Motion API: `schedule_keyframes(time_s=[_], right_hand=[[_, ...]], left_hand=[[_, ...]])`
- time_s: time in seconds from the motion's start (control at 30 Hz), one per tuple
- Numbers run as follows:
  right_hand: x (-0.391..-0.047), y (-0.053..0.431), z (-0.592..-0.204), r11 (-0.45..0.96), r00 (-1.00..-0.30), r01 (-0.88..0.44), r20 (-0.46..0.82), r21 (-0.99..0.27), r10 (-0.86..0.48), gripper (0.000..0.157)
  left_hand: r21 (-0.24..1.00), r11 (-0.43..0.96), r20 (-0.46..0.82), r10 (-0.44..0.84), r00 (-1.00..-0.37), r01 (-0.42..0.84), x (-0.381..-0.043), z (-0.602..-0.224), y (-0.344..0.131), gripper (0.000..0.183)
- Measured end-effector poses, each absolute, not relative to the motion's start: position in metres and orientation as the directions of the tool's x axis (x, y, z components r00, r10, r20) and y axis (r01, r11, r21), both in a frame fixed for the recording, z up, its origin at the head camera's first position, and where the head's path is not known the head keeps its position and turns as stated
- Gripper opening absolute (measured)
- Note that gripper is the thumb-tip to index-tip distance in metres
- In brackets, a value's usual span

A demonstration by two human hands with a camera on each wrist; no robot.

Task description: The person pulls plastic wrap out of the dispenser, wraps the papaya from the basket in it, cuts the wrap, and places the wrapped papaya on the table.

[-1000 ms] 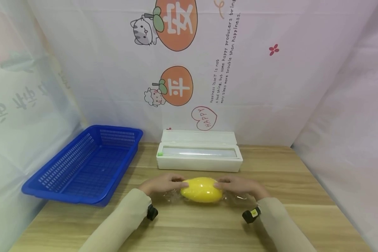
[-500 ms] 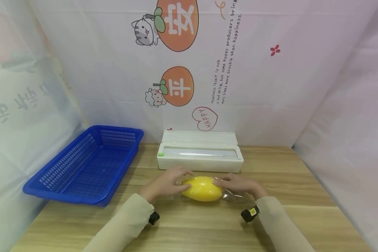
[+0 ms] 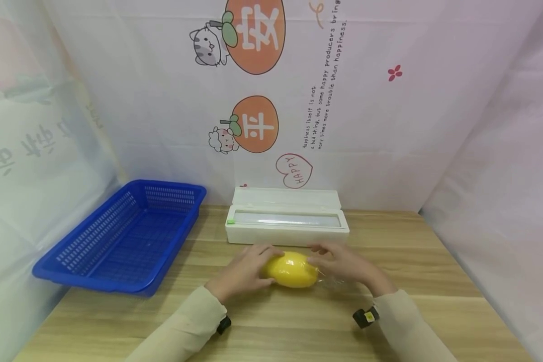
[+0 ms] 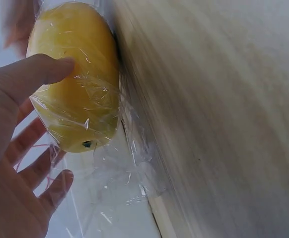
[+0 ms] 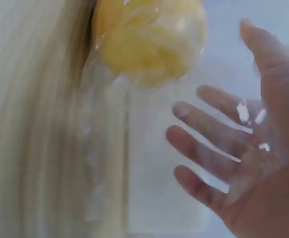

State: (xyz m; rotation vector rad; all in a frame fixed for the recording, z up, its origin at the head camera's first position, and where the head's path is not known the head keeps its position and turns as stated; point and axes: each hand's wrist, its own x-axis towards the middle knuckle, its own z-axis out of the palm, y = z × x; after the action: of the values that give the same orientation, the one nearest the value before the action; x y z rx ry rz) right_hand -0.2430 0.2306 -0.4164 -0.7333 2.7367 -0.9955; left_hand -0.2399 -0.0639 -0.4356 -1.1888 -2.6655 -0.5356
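A smooth yellow oval fruit, its exact kind unclear, lies on the table wrapped in clear plastic film. My left hand holds its left end, with the thumb on the near side and fingers reaching round the far side. A small dark mark shows at that end in the left wrist view. My right hand is at the fruit's right end; the right wrist view shows its fingers spread and apart from the fruit. Loose film trails from both ends.
Behind the fruit stands a white cling film box with its lid raised and a green slider at the left. A blue plastic basket sits to the left. Printed cloth walls the table's back and sides.
My left hand has shifted from the film beside the fruit onto its left end. My right hand has loosened from the right end and its fingers have lifted. The fruit has barely moved.
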Motion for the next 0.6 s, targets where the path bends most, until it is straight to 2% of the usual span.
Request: schedule_keyframes(time_s=[0.17,0.27,0.37,0.6], right_hand=[[-0.225,0.213,-0.405,0.734,-0.827,-0.543,0.106,-0.408,-0.553,0.075],[-0.222,0.207,-0.409,0.742,-0.809,-0.575,0.107,-0.344,-0.578,0.08],[-0.225,0.206,-0.415,0.728,-0.806,-0.574,0.103,-0.376,-0.583,0.08],[-0.232,0.213,-0.423,0.667,-0.816,-0.518,0.074,-0.536,-0.574,0.071]], left_hand=[[0.293,0.632,0.27,0.665,-0.696,0.717,-0.241,-0.437,-0.064,0.065],[0.321,0.629,0.261,0.66,-0.704,0.708,-0.242,-0.437,-0.064,0.067],[0.354,0.615,0.253,0.663,-0.705,0.705,-0.244,-0.438,-0.064,0.068],[0.426,0.592,0.218,0.666,-0.713,0.684,-0.248,-0.442,-0.066,0.067]])
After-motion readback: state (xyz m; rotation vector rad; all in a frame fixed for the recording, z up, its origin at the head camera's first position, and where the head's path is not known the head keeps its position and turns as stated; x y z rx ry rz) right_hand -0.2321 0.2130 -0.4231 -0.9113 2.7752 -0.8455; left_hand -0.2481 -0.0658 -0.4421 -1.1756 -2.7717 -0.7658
